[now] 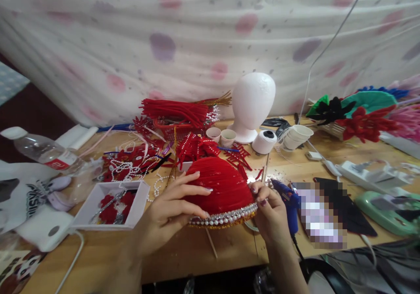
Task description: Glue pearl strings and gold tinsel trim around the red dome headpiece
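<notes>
A red domed cap (223, 184) made of fuzzy red strips is held up over the front of the table. Rows of white pearl beads and silver trim (229, 217) run along its lower edge, with gold trim beneath. My left hand (175, 204) grips the cap's left side, fingers spread over the dome and rim. At the right end of the rim, my right hand (267, 206) has thumb and fingers pinched on the edge. Below the cap a thin pale stick (211, 243) shows. Just right of my right hand lies a dark blue glue gun (288, 202).
A white foam head (252, 103) stands behind, beside a thread cone (264, 142) and paper cups (228, 137). Left are a white box (139, 206) and a plastic bottle (42, 149). Right lie a phone (320, 215), a power strip (370, 176) and a green device (387, 211).
</notes>
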`<state>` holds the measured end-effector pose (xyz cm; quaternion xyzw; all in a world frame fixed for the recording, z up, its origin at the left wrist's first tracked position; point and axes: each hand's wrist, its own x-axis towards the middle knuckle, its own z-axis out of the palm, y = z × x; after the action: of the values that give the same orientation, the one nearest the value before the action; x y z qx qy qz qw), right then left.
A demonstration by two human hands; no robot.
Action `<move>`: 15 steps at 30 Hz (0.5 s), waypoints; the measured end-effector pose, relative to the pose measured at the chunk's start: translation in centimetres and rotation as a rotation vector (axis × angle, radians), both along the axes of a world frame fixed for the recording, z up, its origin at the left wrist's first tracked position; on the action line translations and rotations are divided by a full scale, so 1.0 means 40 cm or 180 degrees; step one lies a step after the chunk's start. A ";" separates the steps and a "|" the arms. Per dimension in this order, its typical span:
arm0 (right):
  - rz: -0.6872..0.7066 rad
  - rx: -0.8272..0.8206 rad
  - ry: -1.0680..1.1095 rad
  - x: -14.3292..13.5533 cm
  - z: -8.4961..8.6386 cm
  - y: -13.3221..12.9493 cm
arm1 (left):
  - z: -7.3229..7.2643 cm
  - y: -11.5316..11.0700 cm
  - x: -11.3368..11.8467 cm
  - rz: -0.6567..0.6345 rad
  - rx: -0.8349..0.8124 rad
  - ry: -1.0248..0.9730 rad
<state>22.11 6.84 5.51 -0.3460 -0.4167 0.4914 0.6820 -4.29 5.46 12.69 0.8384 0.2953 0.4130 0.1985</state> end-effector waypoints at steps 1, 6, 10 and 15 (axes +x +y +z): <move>-0.0023 -0.0014 -0.0001 -0.001 -0.002 0.001 | 0.003 0.005 -0.003 -0.0047 -0.0062 0.0015; -0.0071 -0.0060 0.0011 -0.005 -0.012 0.006 | 0.015 0.026 -0.009 -0.0186 -0.0195 0.0047; -0.0025 -0.0070 0.0077 -0.002 -0.022 0.010 | 0.012 0.037 -0.006 -0.0244 -0.0249 -0.0046; 0.0008 0.0008 0.0126 0.002 -0.032 0.009 | 0.011 0.039 -0.005 -0.0255 -0.0243 -0.0082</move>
<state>22.21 7.20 4.21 -0.3348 -0.4043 0.4984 0.6899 -4.50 7.01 13.15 0.8359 0.2745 0.4040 0.2505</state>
